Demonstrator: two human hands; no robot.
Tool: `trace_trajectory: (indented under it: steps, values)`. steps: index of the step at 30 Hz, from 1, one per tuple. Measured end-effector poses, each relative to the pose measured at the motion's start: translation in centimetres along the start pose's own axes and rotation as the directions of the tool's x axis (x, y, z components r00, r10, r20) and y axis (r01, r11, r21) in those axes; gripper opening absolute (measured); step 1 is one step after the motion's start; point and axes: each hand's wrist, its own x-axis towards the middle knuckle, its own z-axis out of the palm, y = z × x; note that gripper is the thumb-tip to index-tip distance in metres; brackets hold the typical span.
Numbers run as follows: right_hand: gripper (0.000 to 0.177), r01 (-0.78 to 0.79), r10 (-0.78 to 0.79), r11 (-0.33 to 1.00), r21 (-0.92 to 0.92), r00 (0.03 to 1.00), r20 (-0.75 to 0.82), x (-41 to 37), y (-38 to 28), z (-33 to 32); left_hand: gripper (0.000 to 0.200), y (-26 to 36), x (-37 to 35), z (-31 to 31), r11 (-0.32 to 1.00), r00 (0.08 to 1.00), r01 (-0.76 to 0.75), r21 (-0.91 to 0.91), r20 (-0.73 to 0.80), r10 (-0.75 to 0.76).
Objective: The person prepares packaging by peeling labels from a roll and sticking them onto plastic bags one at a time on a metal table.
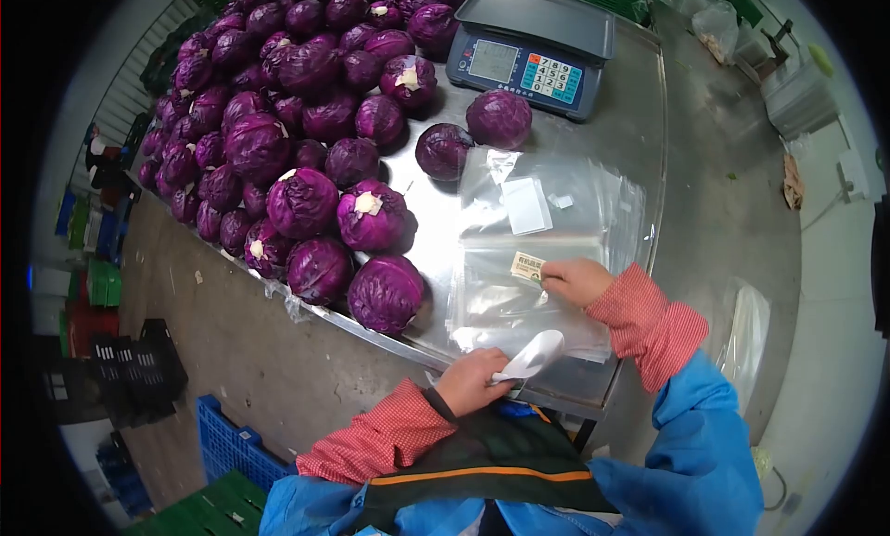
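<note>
Pinching a small beige printed label (527, 266) and curled white backing (535, 355), both hands (577, 282) are closed.

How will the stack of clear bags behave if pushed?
The clear bags look floppy: thin, wrinkled film, so likely to buckle. Glossy surfaces suggest they're slippery. Layers overlap unevenly at the edges, so they could fan out.

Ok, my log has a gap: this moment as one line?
left hand: curled white strip | right hand: printed label, over clear bags | beside bags: purple cabbages
</note>
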Motion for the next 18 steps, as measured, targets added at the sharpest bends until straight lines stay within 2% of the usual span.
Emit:
trace_trajectory:
  steps: [2,5,8,9,11,12,13,15,17,18]
  values:
    - [0.029,0.014,-0.017,0.999,0.042,0.998,0.066,1.1,0.8,-0.2,0.019,0.6,0.3,-0.8,0.999,0.999,-0.026,0.036,-0.040,0.027]
    - [0.027,0.056,-0.059,0.998,-0.019,0.989,-0.136,0.2,2.0,3.7,0.020,1.4,0.3,-1.3,0.986,0.988,-0.150,0.065,-0.024,0.152]
    - [0.026,-0.053,0.055,0.998,0.013,0.992,-0.116,-0.6,1.7,4.4,0.022,1.5,0.1,-0.5,0.954,0.955,-0.296,0.045,0.007,0.296]
    - [0.025,-0.041,0.040,0.999,-0.007,0.991,-0.128,-0.8,1.2,4.0,0.022,1.6,0.5,-0.5,0.936,0.936,-0.348,0.056,-0.031,0.350]
    - [0.024,-0.022,0.014,0.999,-0.045,0.987,-0.159,-1.3,0.3,2.9,0.020,2.1,1.3,-0.8,0.929,0.927,-0.352,0.113,-0.093,0.363]
    - [0.022,-0.011,-0.016,0.991,-0.137,0.980,-0.196,-1.3,-0.3,2.0,0.019,2.4,1.5,-0.8,0.925,0.921,-0.353,0.140,-0.124,0.370]
    - [0.021,-0.005,-0.049,0.974,-0.228,0.972,-0.229,-1.0,-0.7,0.7,0.018,2.3,1.2,-0.7,0.977,0.974,-0.211,0.037,-0.083,0.213]
    - [0.019,0.007,-0.277,0.837,-0.547,0.868,-0.413,1.1,-0.3,-3.4,0.018,1.3,0.3,-0.5,0.984,0.994,0.106,-0.140,0.054,-0.099]
    - [0.028,-0.227,-0.293,0.721,-0.655,0.757,-0.585,1.9,-3.5,-8.5,0.023,0.2,0.1,-0.2,0.868,0.954,0.299,-0.396,0.116,-0.275]
    - [0.032,-0.208,-0.281,0.762,-0.613,0.746,-0.604,0.9,-5.1,-9.5,0.026,-0.6,-0.1,-0.2,0.771,0.921,0.385,-0.507,0.158,-0.356]
